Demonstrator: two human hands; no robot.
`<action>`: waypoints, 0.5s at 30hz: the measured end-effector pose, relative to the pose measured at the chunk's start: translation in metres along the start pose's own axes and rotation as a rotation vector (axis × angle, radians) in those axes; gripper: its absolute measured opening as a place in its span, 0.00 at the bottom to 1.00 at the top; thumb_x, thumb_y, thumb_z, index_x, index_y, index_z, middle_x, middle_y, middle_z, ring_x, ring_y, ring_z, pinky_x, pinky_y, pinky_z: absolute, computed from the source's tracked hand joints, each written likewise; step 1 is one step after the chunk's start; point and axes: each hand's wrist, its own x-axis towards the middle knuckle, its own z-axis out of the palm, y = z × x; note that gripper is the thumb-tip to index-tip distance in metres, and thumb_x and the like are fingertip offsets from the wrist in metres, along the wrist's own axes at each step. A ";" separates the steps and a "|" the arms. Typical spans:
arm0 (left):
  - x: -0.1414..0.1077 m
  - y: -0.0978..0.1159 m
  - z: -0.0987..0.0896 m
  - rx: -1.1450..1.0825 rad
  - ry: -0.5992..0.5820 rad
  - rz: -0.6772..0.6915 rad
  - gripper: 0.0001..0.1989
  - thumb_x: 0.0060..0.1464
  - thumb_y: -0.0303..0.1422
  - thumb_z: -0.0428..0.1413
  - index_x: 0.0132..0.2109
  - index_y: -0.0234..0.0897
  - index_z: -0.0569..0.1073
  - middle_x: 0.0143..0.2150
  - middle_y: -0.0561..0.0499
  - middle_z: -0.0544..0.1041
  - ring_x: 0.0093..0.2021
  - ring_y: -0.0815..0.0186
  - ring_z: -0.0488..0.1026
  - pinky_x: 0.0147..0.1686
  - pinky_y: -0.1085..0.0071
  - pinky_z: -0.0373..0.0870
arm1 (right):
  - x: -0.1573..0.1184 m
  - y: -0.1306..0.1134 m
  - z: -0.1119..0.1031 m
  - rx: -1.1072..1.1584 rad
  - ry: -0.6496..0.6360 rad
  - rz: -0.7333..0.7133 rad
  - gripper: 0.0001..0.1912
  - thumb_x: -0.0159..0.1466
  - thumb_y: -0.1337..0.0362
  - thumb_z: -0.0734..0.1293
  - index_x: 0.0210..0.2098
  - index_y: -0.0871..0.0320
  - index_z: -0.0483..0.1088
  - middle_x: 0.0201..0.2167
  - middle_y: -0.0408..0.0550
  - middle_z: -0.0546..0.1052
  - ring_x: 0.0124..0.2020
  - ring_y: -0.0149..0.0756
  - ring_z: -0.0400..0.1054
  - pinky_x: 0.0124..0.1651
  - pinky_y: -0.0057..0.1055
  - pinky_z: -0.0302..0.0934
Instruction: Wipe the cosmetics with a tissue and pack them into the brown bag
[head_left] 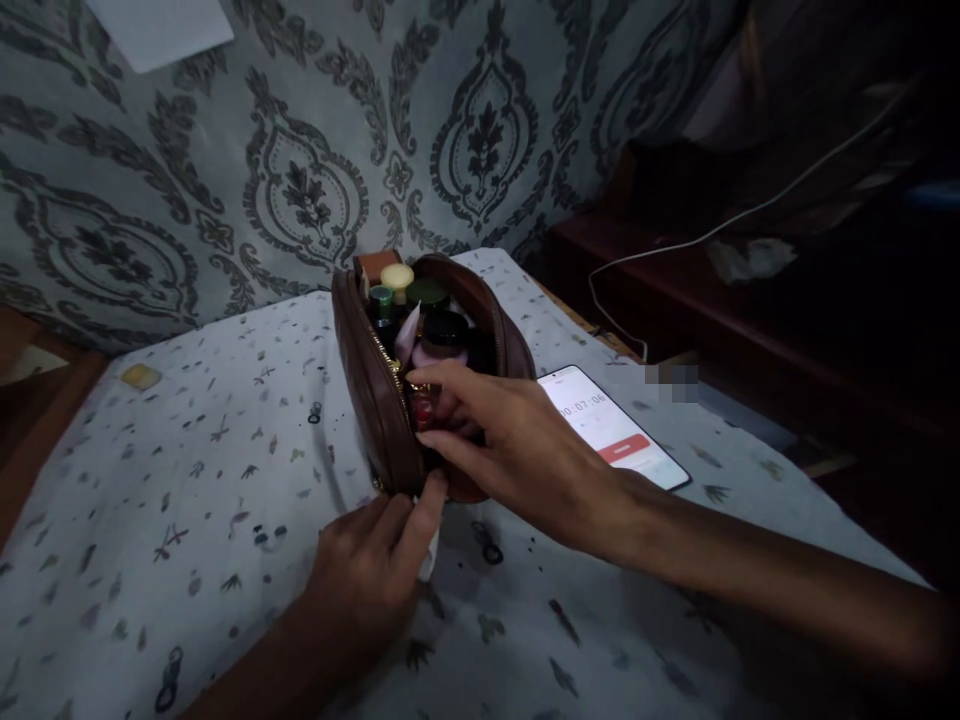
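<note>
A brown leather zip bag [360, 385] stands unzipped on the patterned cloth, packed with jars and bottles. Inside show a cream round cap [397, 275], a green cap [381, 297], a dark green lid [428, 292], and a jar with a black lid [445, 328]. My right hand [517, 440] reaches into the near part of the bag, thumb and forefinger curled about a small red item [422, 410]; its other fingers are partly hidden. At the bag's near end, my left hand [371, 560] grips the lower edge, with something white [430, 560] showing under its fingers.
Right of the bag lies a phone [626, 430] with a lit timer screen. A small yellowish piece [140, 376] rests at the cloth's left edge. A white cable [697, 240] runs over the dark red furniture [600, 260]. Patterned fabric [300, 170] rises behind.
</note>
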 end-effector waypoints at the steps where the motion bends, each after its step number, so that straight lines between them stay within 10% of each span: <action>1: -0.001 0.000 0.000 -0.005 -0.003 0.000 0.28 0.58 0.21 0.42 0.66 0.27 0.59 0.28 0.51 0.76 0.24 0.64 0.74 0.21 0.70 0.70 | 0.000 0.000 0.001 -0.010 -0.015 0.025 0.20 0.62 0.74 0.68 0.51 0.52 0.68 0.35 0.41 0.80 0.35 0.35 0.76 0.36 0.28 0.67; 15: -0.006 0.001 0.002 0.006 -0.016 -0.011 0.35 0.60 0.22 0.43 0.72 0.26 0.44 0.32 0.48 0.78 0.27 0.61 0.76 0.23 0.68 0.73 | -0.002 -0.006 0.008 -0.063 -0.137 0.030 0.12 0.65 0.74 0.59 0.46 0.54 0.62 0.26 0.39 0.76 0.23 0.30 0.68 0.29 0.25 0.57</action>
